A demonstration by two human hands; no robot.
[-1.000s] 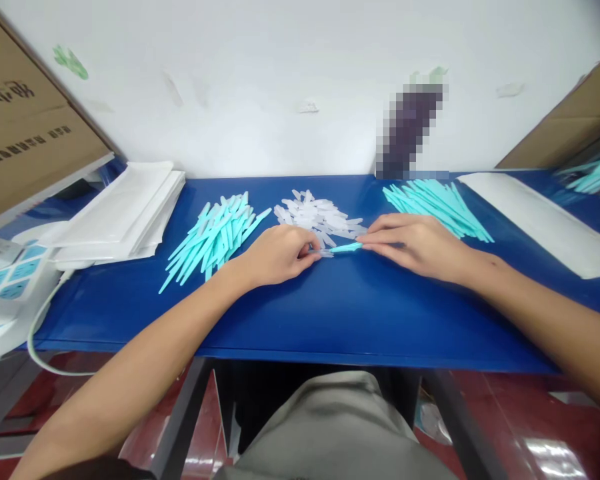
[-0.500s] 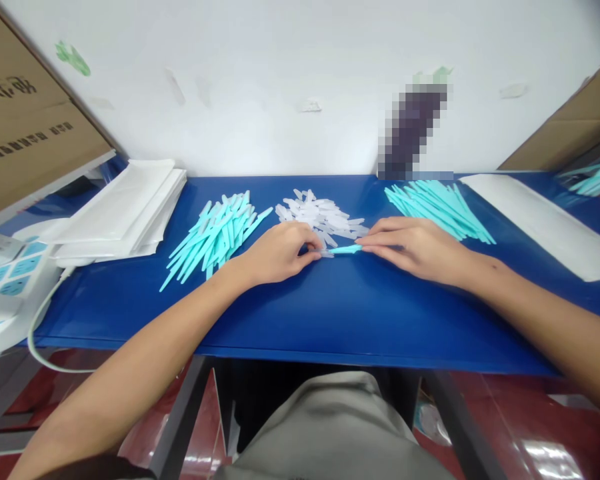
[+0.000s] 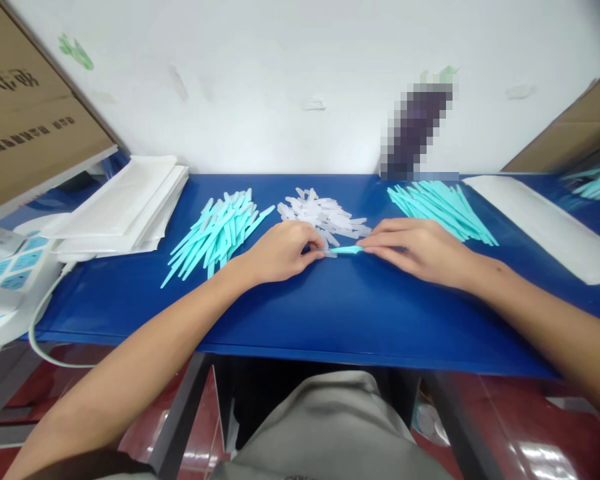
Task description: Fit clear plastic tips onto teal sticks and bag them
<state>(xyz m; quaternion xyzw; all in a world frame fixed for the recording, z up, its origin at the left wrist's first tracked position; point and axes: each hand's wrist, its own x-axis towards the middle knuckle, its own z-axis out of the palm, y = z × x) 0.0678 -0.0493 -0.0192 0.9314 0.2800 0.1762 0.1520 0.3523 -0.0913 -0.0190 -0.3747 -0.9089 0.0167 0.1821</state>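
Between my two hands, just above the blue table, lies a slim turquoise eyebrow razor (image 3: 349, 250). My right hand (image 3: 405, 247) pinches it with thumb and fingertips, hiding part of its length. At its left end, my left hand (image 3: 290, 250) is closed on a translucent cap (image 3: 330, 253) that meets the razor; how far the cap covers the blade is too small to tell. Behind my hands spreads a pile of loose clear caps (image 3: 325, 212). Capped turquoise razors (image 3: 220, 230) are heaped left of my left hand. Beyond my right hand, more turquoise razors (image 3: 445, 210) lie in a bundle.
White plastic bags (image 3: 120, 200) are stacked at the left beside a white power strip (image 3: 17, 273) with a cable. A long white sheet (image 3: 550, 227) lies at the right. Cardboard boxes (image 3: 30, 100) flank both sides, and a white wall (image 3: 260, 87) backs the blue table (image 3: 300, 320).
The whole view has shifted very slightly. Both hands keep the same grip on cap and razor, with no clear movement between them.
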